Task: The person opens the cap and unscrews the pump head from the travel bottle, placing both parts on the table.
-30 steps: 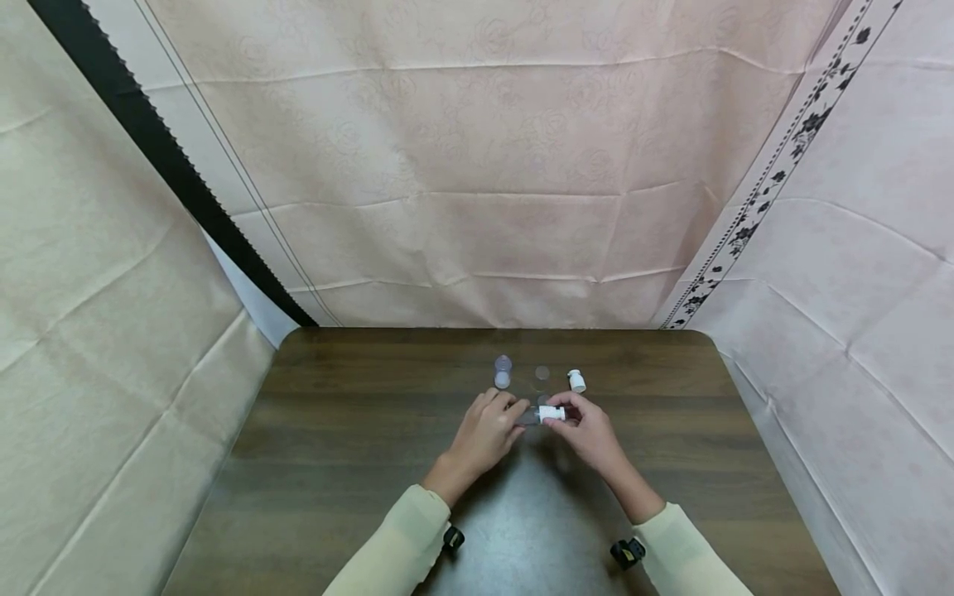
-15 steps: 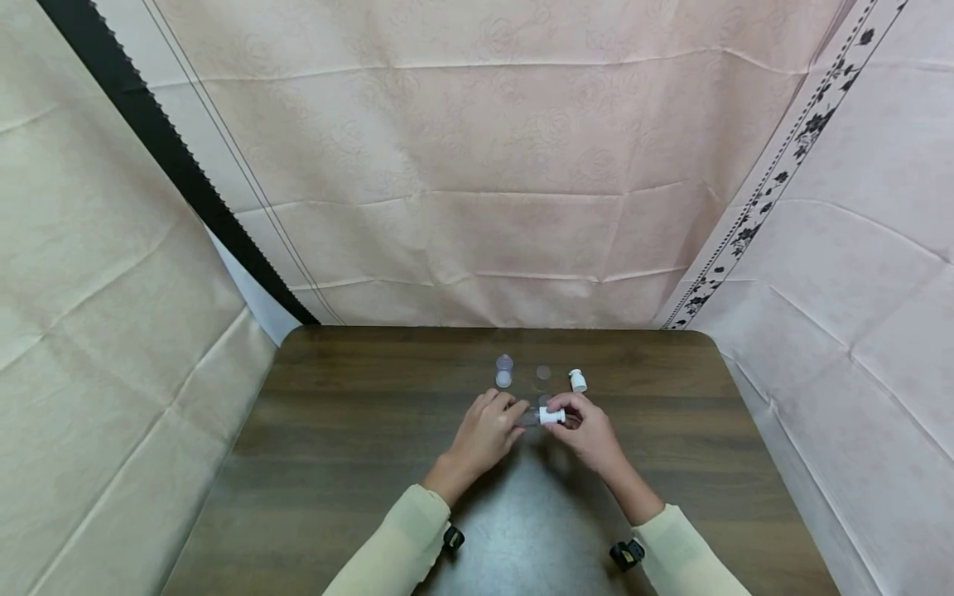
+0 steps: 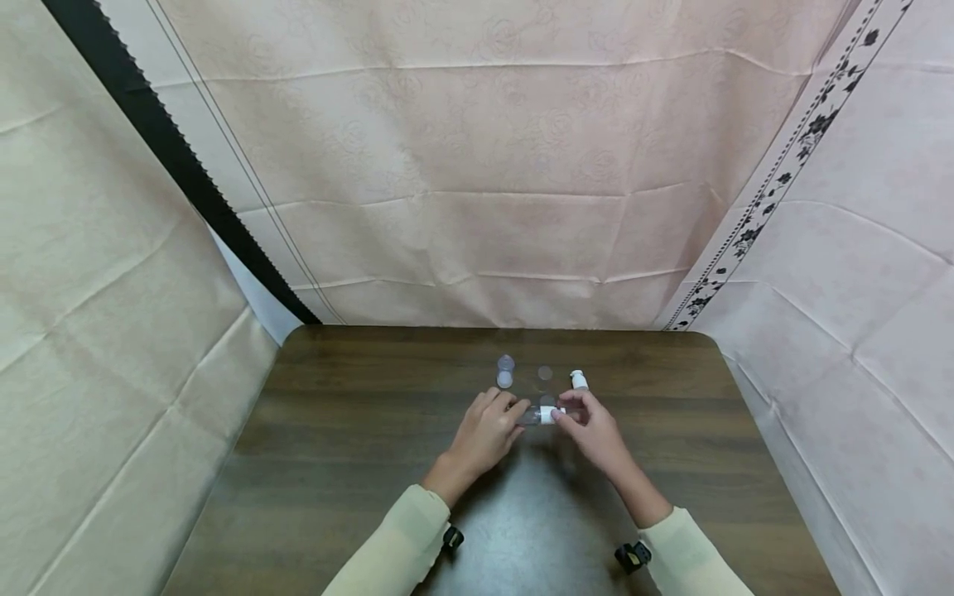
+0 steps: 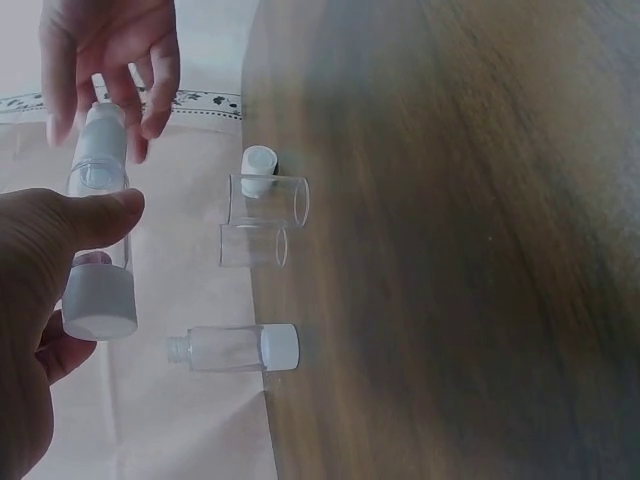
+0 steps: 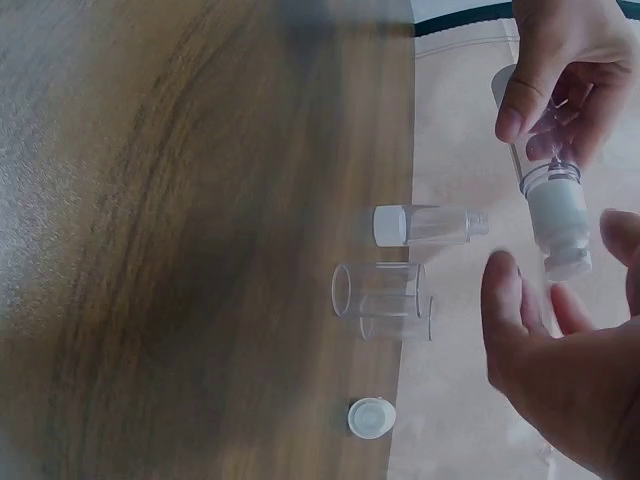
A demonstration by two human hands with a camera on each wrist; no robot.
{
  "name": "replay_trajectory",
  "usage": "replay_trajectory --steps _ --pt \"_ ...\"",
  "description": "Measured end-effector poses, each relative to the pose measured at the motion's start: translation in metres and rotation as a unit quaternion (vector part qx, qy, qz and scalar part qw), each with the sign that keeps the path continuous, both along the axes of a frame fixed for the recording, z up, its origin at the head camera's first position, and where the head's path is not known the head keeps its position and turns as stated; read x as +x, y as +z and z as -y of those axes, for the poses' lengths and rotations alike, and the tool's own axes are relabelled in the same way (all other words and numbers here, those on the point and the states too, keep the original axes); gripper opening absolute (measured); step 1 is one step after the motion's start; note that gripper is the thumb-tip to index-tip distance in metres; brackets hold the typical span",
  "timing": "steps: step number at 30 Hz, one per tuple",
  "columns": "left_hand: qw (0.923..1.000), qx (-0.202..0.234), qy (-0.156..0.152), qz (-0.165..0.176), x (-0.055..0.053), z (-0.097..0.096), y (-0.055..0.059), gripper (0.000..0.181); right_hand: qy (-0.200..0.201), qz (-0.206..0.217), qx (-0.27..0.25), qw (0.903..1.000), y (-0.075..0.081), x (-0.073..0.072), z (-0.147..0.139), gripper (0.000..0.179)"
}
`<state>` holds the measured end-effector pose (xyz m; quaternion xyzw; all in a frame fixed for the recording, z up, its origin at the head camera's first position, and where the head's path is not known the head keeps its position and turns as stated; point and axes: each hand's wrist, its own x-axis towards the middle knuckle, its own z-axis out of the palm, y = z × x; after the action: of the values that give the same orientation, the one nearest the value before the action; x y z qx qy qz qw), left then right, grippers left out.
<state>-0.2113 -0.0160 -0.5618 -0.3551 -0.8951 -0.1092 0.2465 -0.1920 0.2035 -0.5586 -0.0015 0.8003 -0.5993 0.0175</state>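
Note:
My left hand [image 3: 484, 430] grips a small clear pump bottle [image 4: 112, 255] with a white base, its thumb lying across the body. A white pump top [image 5: 558, 212] sits on the bottle's neck, and the bottle lies sideways above the table, top pointing right. Around the nozzle end, my right hand [image 3: 596, 434] has its fingers spread and relaxed. In the right wrist view a gap shows between these fingers [image 5: 500, 290] and the pump top.
Behind the hands stands a second clear bottle [image 5: 435, 225] with a white base and bare neck. Two clear cylindrical caps [image 5: 375, 290] are beside it, then another white pump top [image 5: 371, 417]. The wooden table [image 3: 358, 430] ends at a cloth backdrop [image 3: 477, 207].
My right hand has loosened from the pump top and shifted slightly right, its fingers now apart. My left hand keeps the bottle in the same place.

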Motion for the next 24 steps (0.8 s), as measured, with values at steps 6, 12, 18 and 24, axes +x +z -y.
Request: replay_trajectory --steps 6,12,18,24 --pt "0.9999 -0.007 -0.001 -0.009 -0.0005 0.0002 -0.0006 0.037 0.044 0.010 0.016 0.9989 0.0015 -0.0023 -0.0010 0.026" --pt "1.0000 -0.001 0.000 -0.001 0.0003 -0.0005 -0.0001 0.038 0.048 -0.010 0.033 0.9983 0.0014 -0.0032 -0.0026 0.020" --pt "1.0000 0.006 0.001 0.006 0.0006 0.0002 -0.0016 0.038 0.044 -0.038 0.044 0.9974 0.0005 -0.0027 -0.0025 0.022" --pt "1.0000 0.005 0.002 0.005 0.0013 0.0015 -0.0030 0.039 0.042 -0.039 0.007 0.9983 -0.0020 -0.0018 0.0001 0.022"
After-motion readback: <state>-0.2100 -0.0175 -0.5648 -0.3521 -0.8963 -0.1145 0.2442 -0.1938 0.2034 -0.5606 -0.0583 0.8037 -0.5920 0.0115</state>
